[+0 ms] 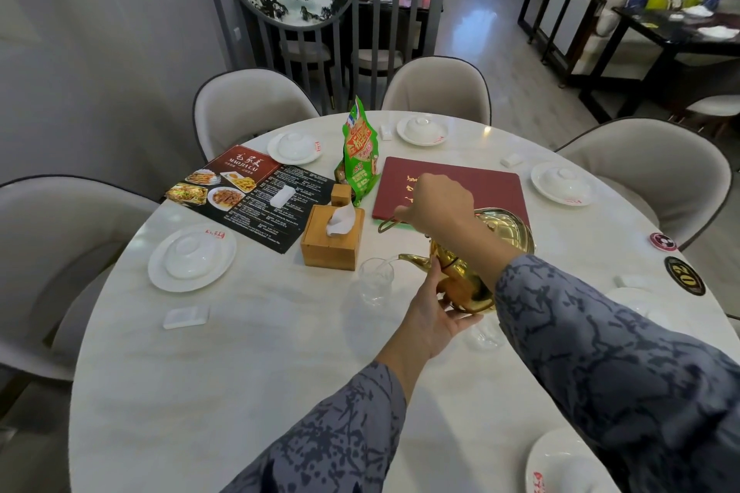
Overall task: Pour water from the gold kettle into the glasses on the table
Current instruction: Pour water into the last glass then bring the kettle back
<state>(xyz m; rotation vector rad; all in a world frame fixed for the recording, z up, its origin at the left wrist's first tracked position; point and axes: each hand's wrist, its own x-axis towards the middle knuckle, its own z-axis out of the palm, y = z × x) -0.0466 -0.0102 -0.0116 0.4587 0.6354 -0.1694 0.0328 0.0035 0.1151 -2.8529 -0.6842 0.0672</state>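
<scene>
The gold kettle hangs tilted over the white round table, spout pointing left. A thin stream of water runs from the spout into a clear glass standing just left of it. My right hand grips the kettle's handle from above. My left hand cups the kettle's underside and base. A second clear glass stands below the kettle, partly hidden by my left hand.
A wooden tissue box stands just behind the glass. Behind it are a green snack bag, a red menu book and a dark menu sheet. White plates with upturned bowls ring the table. Padded chairs surround it.
</scene>
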